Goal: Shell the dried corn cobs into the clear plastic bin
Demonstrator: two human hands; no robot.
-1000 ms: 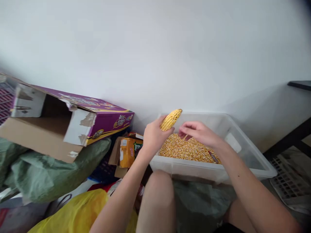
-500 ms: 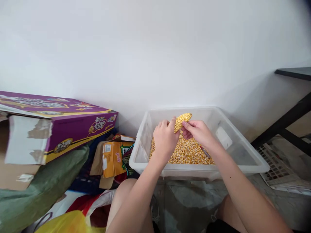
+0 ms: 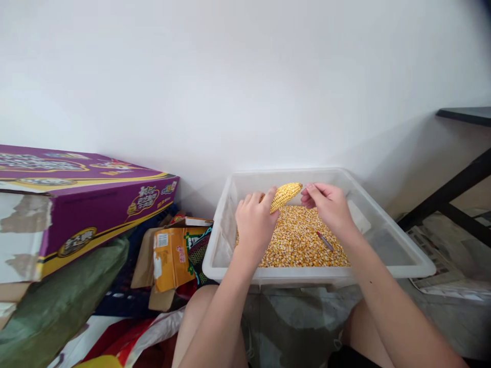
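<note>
Head view: left hand (image 3: 255,225) grasps the corn cob (image 3: 284,194), hiding its base; right hand (image 3: 330,208) seems loosely open beside it.

We note both forearms bare to the frame edge, no sleeves showing. Left hand (image 3: 255,222) and right hand (image 3: 330,207) carry no rings, watch or gloves. Nails short, unpainted as far as we can tell. Both knees bare. A strip of dark garment (image 3: 351,358) shows at the bottom edge, probably shorts.
</note>
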